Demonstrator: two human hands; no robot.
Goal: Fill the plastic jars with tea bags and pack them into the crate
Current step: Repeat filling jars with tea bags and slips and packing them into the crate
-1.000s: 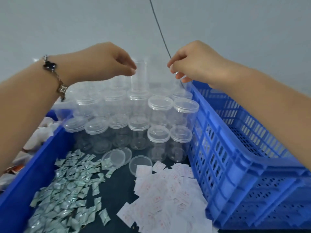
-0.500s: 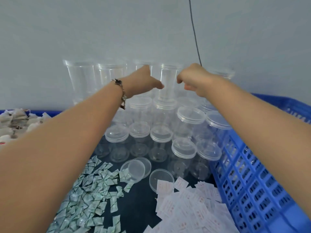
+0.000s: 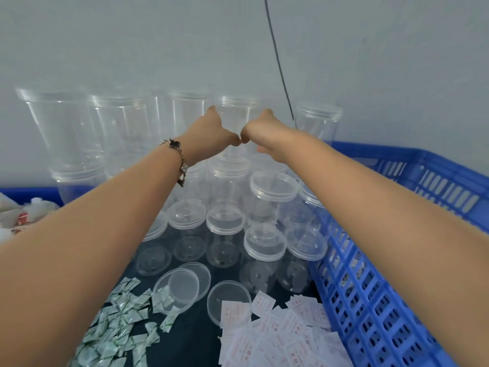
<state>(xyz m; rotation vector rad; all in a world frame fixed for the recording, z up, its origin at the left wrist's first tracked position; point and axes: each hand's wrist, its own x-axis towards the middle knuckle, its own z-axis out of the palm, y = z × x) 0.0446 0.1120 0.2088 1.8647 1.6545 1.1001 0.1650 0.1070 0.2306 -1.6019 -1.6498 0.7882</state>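
Note:
Stacks of clear plastic jars (image 3: 264, 242) with lids stand in rows at the back of the dark table. My left hand (image 3: 211, 131) and my right hand (image 3: 264, 131) reach to the rear row and wrap one tall clear jar (image 3: 236, 107) from both sides. Their thumbs meet in front of it and the fingers are hidden behind it. Green tea bags (image 3: 119, 327) lie heaped at the front left, white-and-red tea bags (image 3: 277, 337) at the front middle. The blue crate (image 3: 383, 300) stands on the right.
Three loose clear lids (image 3: 180, 290) lie between the jars and the tea bags. A second blue crate (image 3: 26, 193) with white packets is at the left edge. A black cable (image 3: 277, 56) hangs down the grey wall behind the jars.
Both hands have reached further back and come together around the tall rear jar until the thumbs touch. The view has tilted up, showing more of the back row.

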